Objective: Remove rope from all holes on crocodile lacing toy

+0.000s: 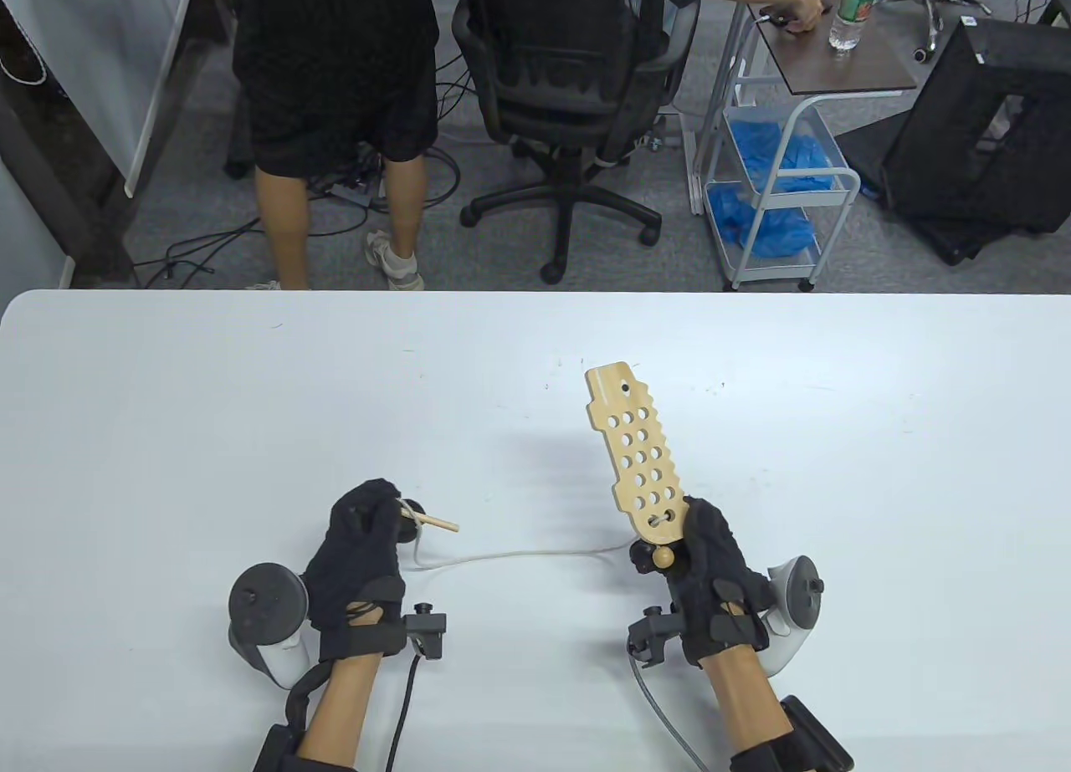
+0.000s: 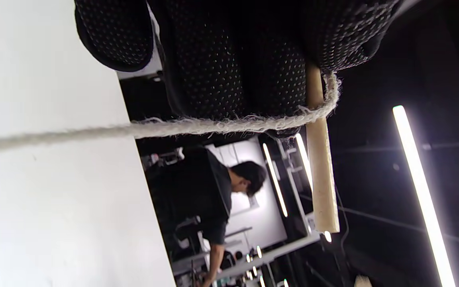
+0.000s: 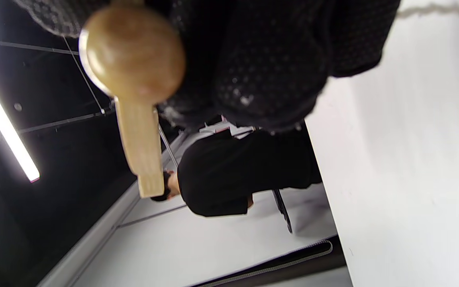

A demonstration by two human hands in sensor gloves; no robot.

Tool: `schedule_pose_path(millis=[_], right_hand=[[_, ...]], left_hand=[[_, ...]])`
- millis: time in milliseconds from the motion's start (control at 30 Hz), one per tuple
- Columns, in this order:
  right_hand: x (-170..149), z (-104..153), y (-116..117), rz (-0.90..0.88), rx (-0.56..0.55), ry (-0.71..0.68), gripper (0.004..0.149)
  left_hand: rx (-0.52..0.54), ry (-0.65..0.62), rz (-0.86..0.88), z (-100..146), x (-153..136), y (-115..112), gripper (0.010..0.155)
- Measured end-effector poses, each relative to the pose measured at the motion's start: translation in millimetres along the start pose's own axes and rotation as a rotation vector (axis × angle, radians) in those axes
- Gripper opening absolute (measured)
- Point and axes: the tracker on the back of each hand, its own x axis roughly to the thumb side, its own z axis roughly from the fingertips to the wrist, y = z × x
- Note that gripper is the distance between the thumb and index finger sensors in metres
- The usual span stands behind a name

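Note:
The wooden crocodile lacing toy (image 1: 633, 454) is a long board with two rows of holes, tilted up off the table. My right hand (image 1: 701, 564) grips its near end, next to a round wooden knob (image 1: 663, 557). The knob (image 3: 132, 56) and board edge (image 3: 142, 155) show in the right wrist view. A white rope (image 1: 519, 556) runs from a hole near the held end across the table to my left hand (image 1: 368, 538). My left hand grips the wooden needle stick (image 1: 435, 522) at the rope's end. In the left wrist view the rope (image 2: 153, 128) crosses under the fingers and loops round the stick (image 2: 322, 175).
The white table (image 1: 167, 437) stretches wide to both sides. Beyond its far edge a person stands (image 1: 335, 94), another sits in a black office chair (image 1: 569, 94), and a white cart (image 1: 778, 186) holds blue material.

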Motion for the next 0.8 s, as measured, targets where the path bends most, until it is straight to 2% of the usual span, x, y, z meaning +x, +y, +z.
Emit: schedule_pose_path(millis=[67, 167, 367, 633, 800], right_hand=[[-2, 2, 8, 0.016, 0.044, -0.005, 0.049], [-9, 7, 25, 0.026, 0.136, -0.002, 0.049], [-16, 21, 53, 0.011, 0.271, -0.002, 0.048], [-18, 29, 63, 0.008, 0.312, 0.001, 0.047], [-17, 30, 64, -0.002, 0.316, 0.000, 0.046]], left_hand=[[-0.045, -0.033, -0.020, 3, 6, -11, 0.042], [-0.183, -0.072, 0.008, 7, 12, -30, 0.042], [-0.342, -0.022, 0.146, 16, 12, -54, 0.042], [-0.490, -0.004, 0.285, 16, 8, -65, 0.042], [-0.533, 0.006, 0.242, 19, 8, -72, 0.043]])
